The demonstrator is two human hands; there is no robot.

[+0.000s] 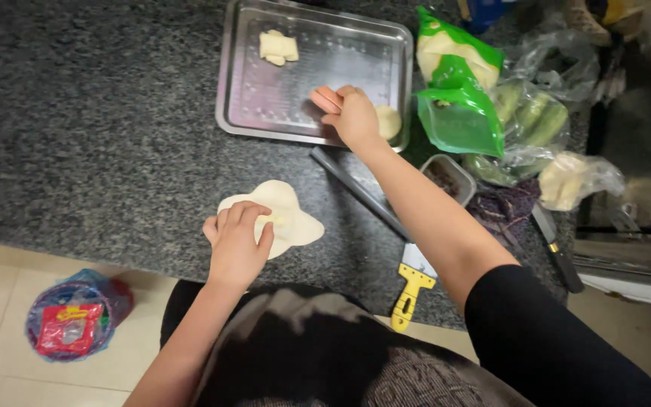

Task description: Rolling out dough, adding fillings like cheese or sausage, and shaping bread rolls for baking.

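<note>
My left hand (236, 243) rests on the flat dough sheet (288, 215) at the near edge of the counter (99, 136). Behind it sits the tray (318, 53), where my right hand (349, 114) reaches in beside a dough ball (388, 120); folded dough pieces (277, 47) lie in its far left part. Right of the tray stand a pouch (457, 113) and bagged vegetables (533, 120). A scraper (410, 283) lies near my right forearm, and a bag (73, 316) sits on the floor to the left.

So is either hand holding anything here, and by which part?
Neither grips. Left hand presses flat on dough sheet; right hand reaches dough ball in tray.
</note>
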